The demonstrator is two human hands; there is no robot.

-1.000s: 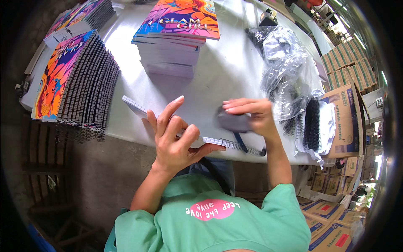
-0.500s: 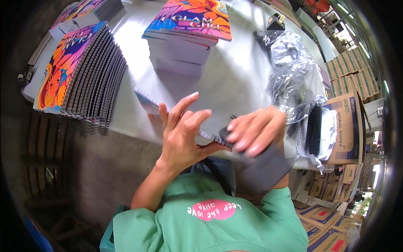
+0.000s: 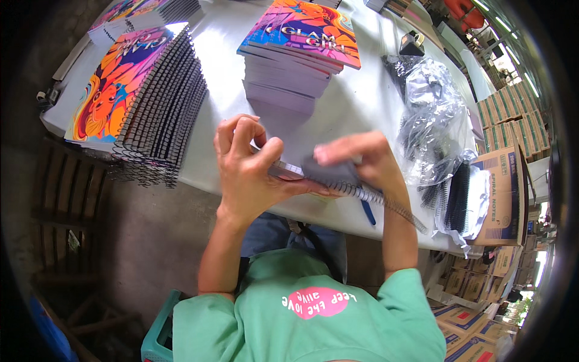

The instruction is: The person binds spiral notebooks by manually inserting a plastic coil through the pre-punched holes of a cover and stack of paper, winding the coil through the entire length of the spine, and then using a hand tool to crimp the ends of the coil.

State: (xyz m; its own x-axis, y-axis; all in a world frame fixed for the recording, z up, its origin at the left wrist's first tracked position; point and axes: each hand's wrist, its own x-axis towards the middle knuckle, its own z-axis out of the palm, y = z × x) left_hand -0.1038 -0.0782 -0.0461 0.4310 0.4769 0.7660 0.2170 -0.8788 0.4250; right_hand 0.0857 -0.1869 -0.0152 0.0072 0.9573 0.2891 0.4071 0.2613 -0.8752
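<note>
My left hand (image 3: 244, 166) grips an unbound notebook (image 3: 288, 171) on its edge, thumb along the near side and fingers curled over the far side. A dark wire spiral coil (image 3: 389, 207) runs along the notebook's edge, and its loose end trails to the right across my right forearm. Blurred by motion, my right hand (image 3: 365, 154) holds a dark grey, soft-looking pad (image 3: 329, 172) over the coil beside the left thumb. How far the coil passes through the holes is hidden.
Coil-bound notebooks (image 3: 139, 96) are stacked at the left, unbound ones (image 3: 301, 36) at the far middle. On the right lie a clear plastic bag (image 3: 431, 120), dark coils (image 3: 458, 196) and a carton (image 3: 500, 196). A blue stick-like object (image 3: 368, 212) lies near the table's front edge.
The right hand has swept the grey pad up and left onto the coil, uncovering its long trailing end. My left fingers have curled in more. The whole view has shifted slightly.
</note>
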